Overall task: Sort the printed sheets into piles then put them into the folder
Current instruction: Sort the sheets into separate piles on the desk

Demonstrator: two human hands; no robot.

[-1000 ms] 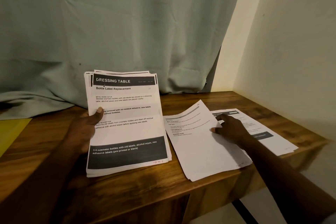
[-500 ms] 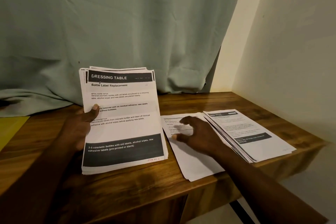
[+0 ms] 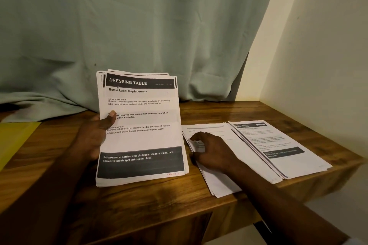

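My left hand (image 3: pixel 93 135) grips a thick stack of printed sheets (image 3: pixel 141 127), tilted up with its lower edge on the wooden table (image 3: pixel 155 195); the top sheet reads "DRESSING TABLE, Bottle Label Replacement". To its right lies a flat pile of sheets (image 3: pixel 225 165), and my right hand (image 3: pixel 213 151) rests on it with fingers spread and lightly bent. Another pile (image 3: pixel 278 147), with a dark header and a dark band, lies beside that, overlapping its right edge. A yellow folder (image 3: pixel 16 139) lies at the table's far left.
A pale green curtain (image 3: pixel 139 26) hangs behind the table and drapes onto its back left. A cream wall (image 3: pixel 322 55) bounds the right side. The table's right edge sits just past the rightmost pile.
My right hand has laid a sheet down on the middle pile and slid left across it. The held stack shifted slightly left and upward.
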